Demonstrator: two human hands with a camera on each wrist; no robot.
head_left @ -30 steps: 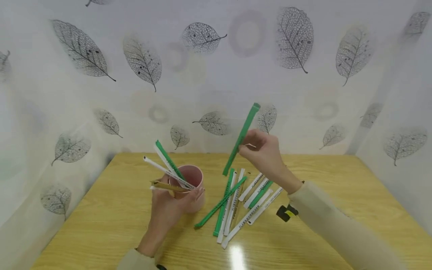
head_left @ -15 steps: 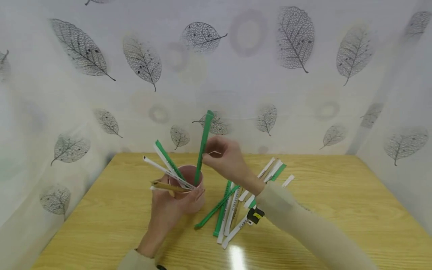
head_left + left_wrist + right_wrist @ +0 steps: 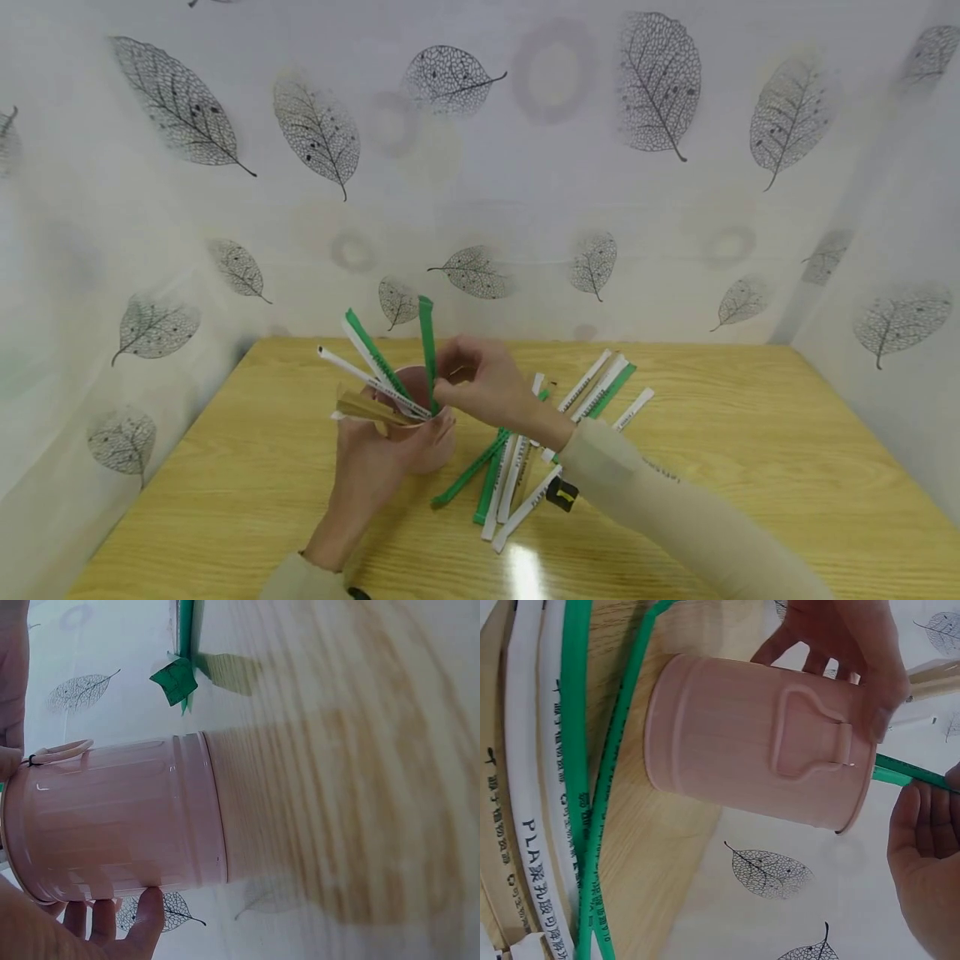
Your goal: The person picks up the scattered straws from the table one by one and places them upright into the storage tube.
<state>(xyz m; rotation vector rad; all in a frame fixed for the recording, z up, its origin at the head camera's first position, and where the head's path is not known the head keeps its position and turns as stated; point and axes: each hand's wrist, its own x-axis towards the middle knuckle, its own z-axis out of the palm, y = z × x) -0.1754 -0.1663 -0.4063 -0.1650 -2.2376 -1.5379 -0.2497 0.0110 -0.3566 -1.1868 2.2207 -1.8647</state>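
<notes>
My left hand [image 3: 372, 467] holds a small pink bucket [image 3: 435, 454] upright on the table, thumb near the rim and fingers round its far side. Several wrapped straws lean leftward out of it: a white straw [image 3: 347, 368], a green straw [image 3: 381, 360] and a brown straw [image 3: 367, 407] among them. Over the right part of the rim, my right hand [image 3: 491, 392] pinches another green wrapped straw [image 3: 427, 337], nearly vertical, its lower end inside the bucket. In the right wrist view the bucket [image 3: 727, 742] shows a wire handle [image 3: 780, 735] on its side.
To the right of the bucket lies a loose pile of wrapped straws, with a slanting green straw [image 3: 468, 479] nearest it and white straws [image 3: 527, 508] beyond. My right forearm [image 3: 637, 483] covers part of the pile. A leaf-patterned curtain [image 3: 480, 167] backs the wooden table [image 3: 225, 483].
My right hand has moved left from above the pile to the bucket and lowered the green straw into it. The left hand and bucket have stayed in place.
</notes>
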